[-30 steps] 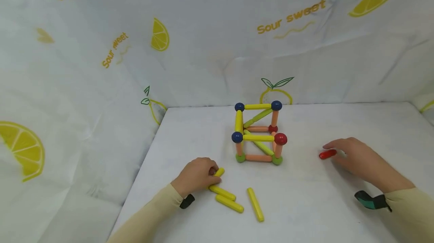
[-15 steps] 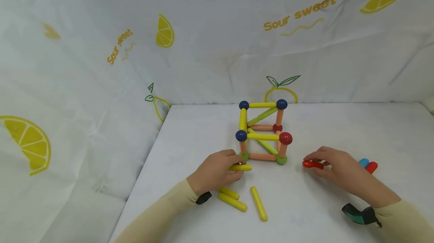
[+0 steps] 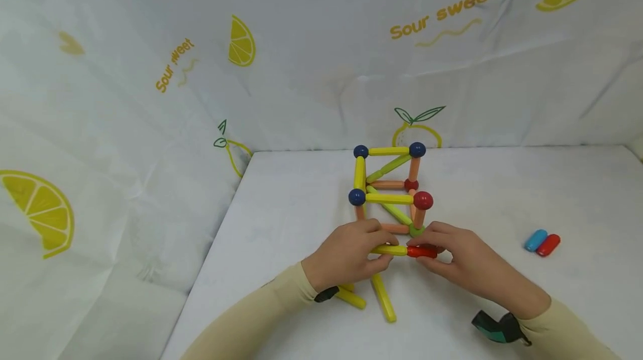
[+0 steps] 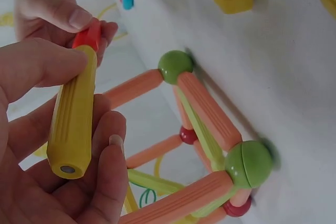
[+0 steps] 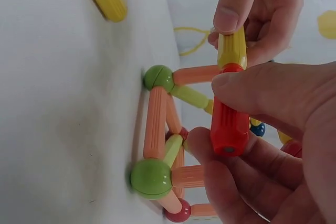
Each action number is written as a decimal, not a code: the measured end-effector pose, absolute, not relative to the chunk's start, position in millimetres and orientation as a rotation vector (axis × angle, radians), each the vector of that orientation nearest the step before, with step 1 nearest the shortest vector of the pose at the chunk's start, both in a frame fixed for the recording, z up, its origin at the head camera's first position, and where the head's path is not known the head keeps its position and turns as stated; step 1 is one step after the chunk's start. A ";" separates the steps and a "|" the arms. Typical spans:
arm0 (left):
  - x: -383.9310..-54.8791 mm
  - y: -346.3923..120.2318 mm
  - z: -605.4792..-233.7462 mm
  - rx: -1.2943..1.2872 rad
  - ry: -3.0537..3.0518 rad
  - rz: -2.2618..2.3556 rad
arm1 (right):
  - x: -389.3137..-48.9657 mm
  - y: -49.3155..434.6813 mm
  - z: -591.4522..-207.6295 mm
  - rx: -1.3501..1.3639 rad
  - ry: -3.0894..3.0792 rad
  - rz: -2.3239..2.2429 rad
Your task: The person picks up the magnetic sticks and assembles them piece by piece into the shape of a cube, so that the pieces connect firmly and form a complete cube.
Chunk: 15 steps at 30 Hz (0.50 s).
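My left hand [image 3: 354,251] pinches a long yellow magnetic rod [image 4: 73,119] between thumb and fingers. A short red magnetic rod [image 5: 229,124] is pinched in my right hand [image 3: 464,257]. The two rods meet end to end, in line, just in front of a cube-like frame. That frame has coloured balls, such as a red ball [image 3: 423,200] and a blue ball [image 3: 357,197], joined by yellow rods [image 3: 389,198], orange rods [image 5: 156,121] and light green diagonal rods. In the head view my hands cover part of its lower front edge.
Several loose yellow rods, one of them a long yellow rod [image 3: 384,298], lie on the white table [image 3: 442,326] below my left hand. A short blue rod [image 3: 536,240] and another short red rod [image 3: 548,245] lie side by side at the right. Lemon-printed cloth [image 3: 311,70] hangs behind.
My left hand picked the yellow rod up from the table and carried it right. My right hand moved left with the red rod, and the two rods now touch.
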<state>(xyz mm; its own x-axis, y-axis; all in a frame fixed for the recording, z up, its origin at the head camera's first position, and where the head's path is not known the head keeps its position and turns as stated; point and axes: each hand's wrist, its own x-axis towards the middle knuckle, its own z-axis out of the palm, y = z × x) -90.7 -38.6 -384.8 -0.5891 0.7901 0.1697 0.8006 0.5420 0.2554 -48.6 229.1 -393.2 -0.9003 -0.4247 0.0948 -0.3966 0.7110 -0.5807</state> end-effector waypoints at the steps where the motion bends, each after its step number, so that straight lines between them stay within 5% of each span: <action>1: -90.0 -38.1 -384.5 -1.406 -2.733 -0.477 | -48.4 228.7 -392.9 -0.689 2.864 -0.955; 15: -85.0 -22.2 -395.0 -1.305 -2.723 -0.317 | -47.0 232.7 -384.8 -0.750 2.975 -1.000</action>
